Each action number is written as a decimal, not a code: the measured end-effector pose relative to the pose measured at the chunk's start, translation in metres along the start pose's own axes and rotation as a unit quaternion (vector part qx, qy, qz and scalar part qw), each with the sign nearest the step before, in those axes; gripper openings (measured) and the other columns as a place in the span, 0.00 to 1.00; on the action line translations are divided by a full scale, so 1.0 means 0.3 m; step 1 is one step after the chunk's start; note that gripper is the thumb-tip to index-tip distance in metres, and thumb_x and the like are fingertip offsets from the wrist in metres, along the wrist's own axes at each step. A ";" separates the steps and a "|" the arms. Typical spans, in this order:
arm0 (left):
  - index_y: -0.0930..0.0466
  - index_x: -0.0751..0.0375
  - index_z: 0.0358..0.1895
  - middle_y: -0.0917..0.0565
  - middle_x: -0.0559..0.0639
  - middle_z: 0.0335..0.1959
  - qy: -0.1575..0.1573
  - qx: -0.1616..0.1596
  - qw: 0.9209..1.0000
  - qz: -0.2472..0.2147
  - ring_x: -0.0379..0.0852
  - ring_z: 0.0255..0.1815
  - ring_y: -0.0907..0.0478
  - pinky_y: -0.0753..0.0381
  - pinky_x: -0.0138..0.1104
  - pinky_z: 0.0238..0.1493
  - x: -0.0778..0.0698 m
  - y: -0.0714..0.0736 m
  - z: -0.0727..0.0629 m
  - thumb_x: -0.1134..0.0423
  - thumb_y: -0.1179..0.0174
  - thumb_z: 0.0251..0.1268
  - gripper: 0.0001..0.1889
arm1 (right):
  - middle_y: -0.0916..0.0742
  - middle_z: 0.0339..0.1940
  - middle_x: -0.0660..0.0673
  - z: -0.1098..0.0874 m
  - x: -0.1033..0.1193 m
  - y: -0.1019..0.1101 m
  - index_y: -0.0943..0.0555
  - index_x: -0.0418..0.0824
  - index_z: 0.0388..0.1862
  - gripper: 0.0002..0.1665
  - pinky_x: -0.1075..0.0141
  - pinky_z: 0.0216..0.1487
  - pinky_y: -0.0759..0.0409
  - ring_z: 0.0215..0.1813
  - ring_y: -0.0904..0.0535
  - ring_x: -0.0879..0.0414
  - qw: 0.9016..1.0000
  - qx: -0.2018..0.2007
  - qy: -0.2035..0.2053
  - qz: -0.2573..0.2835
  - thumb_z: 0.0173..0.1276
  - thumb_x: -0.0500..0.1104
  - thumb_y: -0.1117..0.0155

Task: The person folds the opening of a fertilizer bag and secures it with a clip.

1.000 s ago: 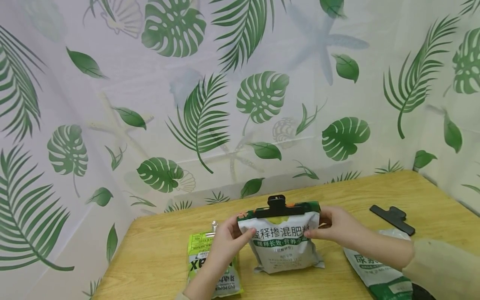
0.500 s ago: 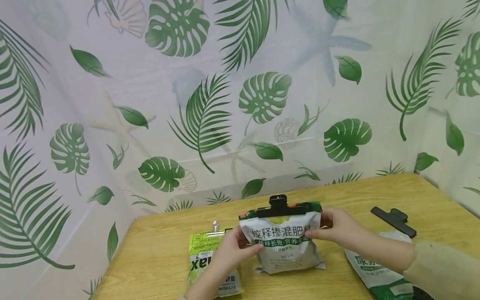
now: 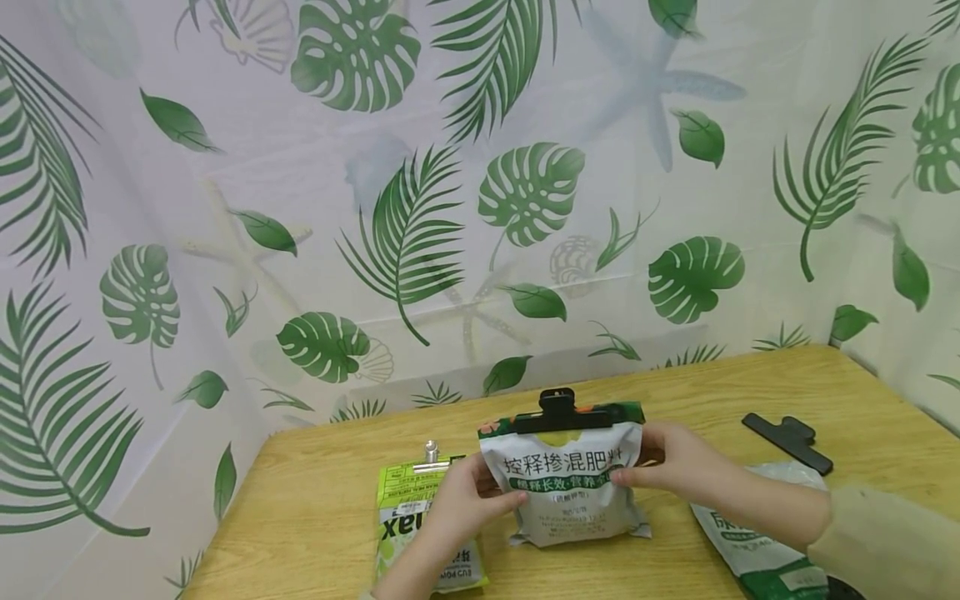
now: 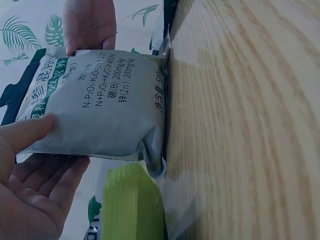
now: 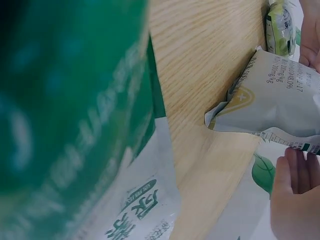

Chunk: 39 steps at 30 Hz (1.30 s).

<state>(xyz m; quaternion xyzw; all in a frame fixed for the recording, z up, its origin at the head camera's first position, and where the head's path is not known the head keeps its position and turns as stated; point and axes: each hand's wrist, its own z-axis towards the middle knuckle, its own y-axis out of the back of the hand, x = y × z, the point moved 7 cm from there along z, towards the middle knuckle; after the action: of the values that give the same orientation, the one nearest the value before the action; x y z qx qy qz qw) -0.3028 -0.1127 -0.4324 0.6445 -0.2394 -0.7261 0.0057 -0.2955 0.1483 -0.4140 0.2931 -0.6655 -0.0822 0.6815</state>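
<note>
In the head view a white fertilizer bag stands upright on the table, its green top folded over under a black bag clip. My left hand holds the bag's left edge, thumb along the front and fingers behind. On the opposite edge, my right hand grips with the thumb on the printed front and fingers at the back. The left wrist view shows the bag between both hands, its bottom against the table. In the right wrist view the bag's lower corner touches the wood.
A yellow-green packet with a silver clip lies left, partly behind my left forearm. To the right, a white and green bag lies partly under my right forearm. A loose black clip rests behind it on the wooden table.
My left thumb has slid lower on the bag's front, uncovering its first printed character. The right hand keeps its hold with little movement. The bag stays in place.
</note>
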 end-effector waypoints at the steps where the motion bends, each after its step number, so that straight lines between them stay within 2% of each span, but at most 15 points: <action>1: 0.15 0.70 0.53 0.09 0.64 0.48 0.000 -0.001 1.000 -0.003 0.52 0.48 0.09 0.10 0.35 0.51 0.000 -0.001 0.000 0.72 0.25 0.62 0.17 | 0.09 0.47 0.43 0.001 -0.001 -0.001 0.18 0.28 0.58 0.26 0.62 0.47 0.15 0.48 0.14 0.55 1.000 0.002 -0.003 -0.001 0.69 0.43 0.22; 10: 0.14 0.69 0.54 0.08 0.63 0.48 0.001 -0.014 1.000 -0.014 0.54 0.48 0.08 0.10 0.37 0.51 -0.001 -0.005 0.009 0.72 0.25 0.61 0.17 | 0.08 0.49 0.39 0.009 0.004 -0.004 0.21 0.24 0.60 0.30 0.56 0.51 0.11 0.50 0.12 0.52 1.000 0.028 -0.007 0.013 0.65 0.37 0.20; 18: 0.13 0.70 0.52 0.08 0.63 0.47 0.010 -0.024 1.000 -0.014 0.51 0.46 0.08 0.10 0.37 0.51 -0.006 0.001 0.018 0.72 0.24 0.60 0.17 | 0.08 0.50 0.39 0.014 0.008 -0.002 0.19 0.27 0.59 0.27 0.53 0.55 0.12 0.51 0.12 0.53 0.999 0.016 -0.045 0.017 0.65 0.38 0.20; 24: 0.13 0.70 0.51 0.07 0.62 0.45 0.021 -0.029 0.999 -0.011 0.51 0.46 0.08 0.10 0.39 0.53 -0.012 0.003 0.019 0.72 0.24 0.59 0.16 | 0.07 0.50 0.40 0.012 0.007 -0.004 0.17 0.29 0.58 0.26 0.51 0.57 0.14 0.52 0.12 0.53 0.998 0.012 -0.059 0.016 0.66 0.40 0.20; 31: 0.11 0.68 0.48 0.07 0.60 0.43 0.039 -0.032 0.999 -0.004 0.50 0.44 0.08 0.10 0.41 0.53 0.000 0.001 0.024 0.70 0.23 0.60 0.14 | 0.07 0.48 0.41 0.008 -0.012 -0.011 0.15 0.28 0.55 0.22 0.54 0.54 0.11 0.48 0.12 0.55 0.995 0.010 -0.097 0.031 0.68 0.41 0.22; 39: 0.11 0.69 0.46 0.06 0.60 0.41 0.054 -0.031 0.998 0.005 0.49 0.42 0.08 0.10 0.41 0.51 0.004 -0.003 0.030 0.70 0.23 0.60 0.13 | 0.09 0.51 0.36 0.006 -0.019 -0.027 0.17 0.24 0.57 0.22 0.54 0.55 0.10 0.51 0.09 0.49 0.991 0.011 -0.114 0.067 0.71 0.38 0.25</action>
<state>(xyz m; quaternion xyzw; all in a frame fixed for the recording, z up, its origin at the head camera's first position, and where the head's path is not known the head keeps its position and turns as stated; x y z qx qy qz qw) -0.3112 -0.1093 -0.4334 0.6808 -0.2196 -0.6975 0.0417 -0.2954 0.1440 -0.4231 0.2436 -0.7577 -0.0619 0.6023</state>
